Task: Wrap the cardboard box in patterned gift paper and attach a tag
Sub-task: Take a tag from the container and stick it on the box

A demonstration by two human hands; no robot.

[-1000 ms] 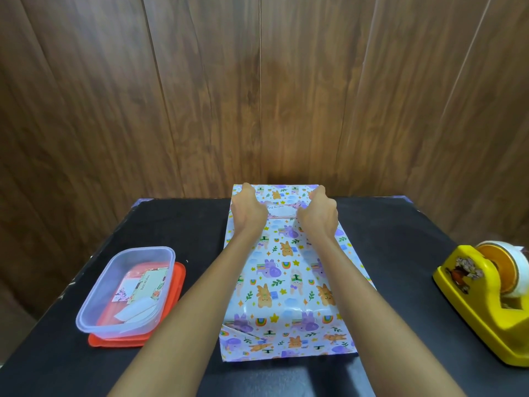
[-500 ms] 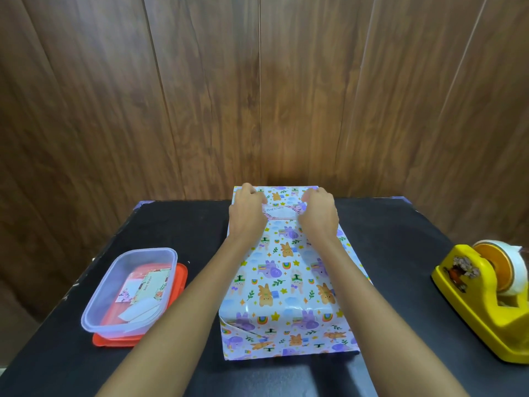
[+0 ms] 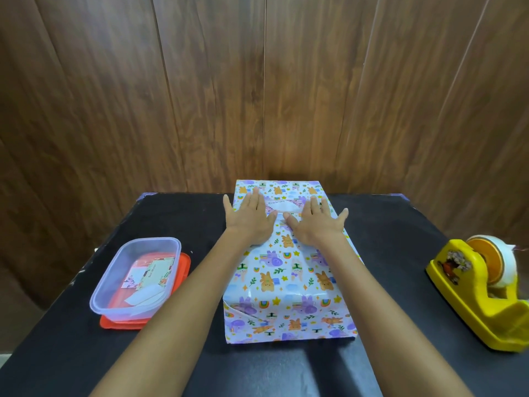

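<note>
A box wrapped in white gift paper (image 3: 286, 270) with bunnies and rainbows lies in the middle of the black table (image 3: 400, 253). A small white tag (image 3: 282, 204) sits on its top near the far end, partly hidden between my hands. My left hand (image 3: 250, 220) lies flat on the box, fingers spread, just left of the tag. My right hand (image 3: 316, 223) lies flat on the right side the same way. Neither hand grips anything.
A clear plastic container (image 3: 137, 276) with paper tags inside rests on an orange lid (image 3: 183, 270) at the left. A yellow tape dispenser (image 3: 481, 293) stands at the right edge. A wooden wall (image 3: 257, 90) rises behind the table.
Both hands were curled with fingers pressing at the tag; now they are flattened, palms down, fingers spread on the box top.
</note>
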